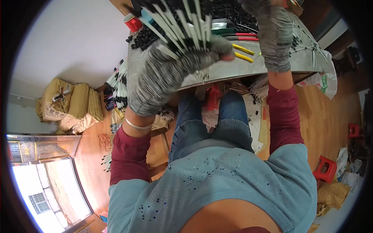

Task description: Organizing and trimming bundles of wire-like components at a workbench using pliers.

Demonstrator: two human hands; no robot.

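Note:
My left hand (pixel 175 72), in a grey knitted glove, is raised above the table's near side. It grips a fanned bundle of white sticks with black ends (pixel 173 29), held upright, with a bare fingertip showing at the right. My right hand (pixel 275 37), in a matching glove, reaches over the table's far right. Its fingers run into the dark upper edge of the view, so what they do is hidden. Between the hands lie pliers with yellow handles (pixel 244 49) and a tool with red handles (pixel 243 37).
Small black parts (pixel 248 15) are heaped at the back of the grey table (pixel 186 80). A red cup (pixel 133 23) stands at the far left. White sticks (pixel 309 46) lie to the right. Stuffed sacks (pixel 72 99) and a red stool (pixel 325 169) are on the floor.

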